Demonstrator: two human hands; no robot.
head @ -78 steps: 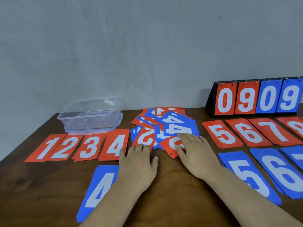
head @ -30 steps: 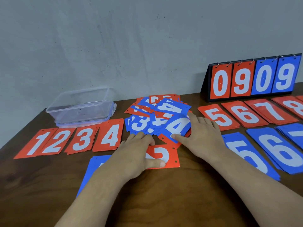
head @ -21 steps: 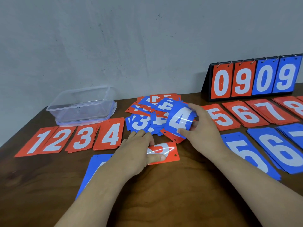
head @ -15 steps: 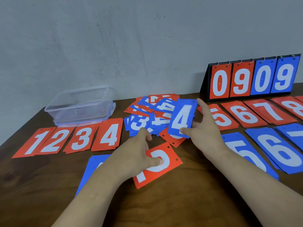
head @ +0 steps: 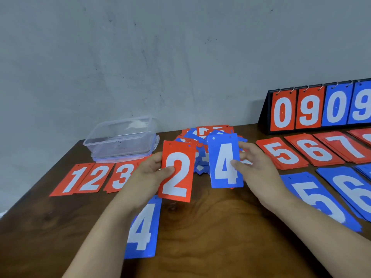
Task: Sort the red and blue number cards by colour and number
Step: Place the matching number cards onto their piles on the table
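My left hand (head: 147, 178) grips a red 2 card (head: 177, 171), held upright above the table. My right hand (head: 259, 171) pinches a blue 4 card (head: 223, 161), also upright. Behind them lies a mixed pile of red and blue cards (head: 202, 137). Red cards 1 (head: 73, 180), 2 (head: 93, 178) and 3 (head: 121, 176) lie in a row at the left; my left hand hides what follows them. A blue 4 card (head: 143, 227) lies flat under my left forearm. Red stacks 5 (head: 282, 153), 6 (head: 315, 150), 7 (head: 347, 146) and blue stacks 5 (head: 319, 199), 6 (head: 353, 189) lie at the right.
A clear plastic box (head: 121, 139) stands at the back left of the brown wooden table (head: 210, 227). A black flip scoreboard (head: 321, 108) showing 0 9 0 9 stands at the back right against the grey wall.
My left hand dragged the red 2 out of the pile and lifted it upright. My right hand picked the blue 4 off the pile and turned it to face me.
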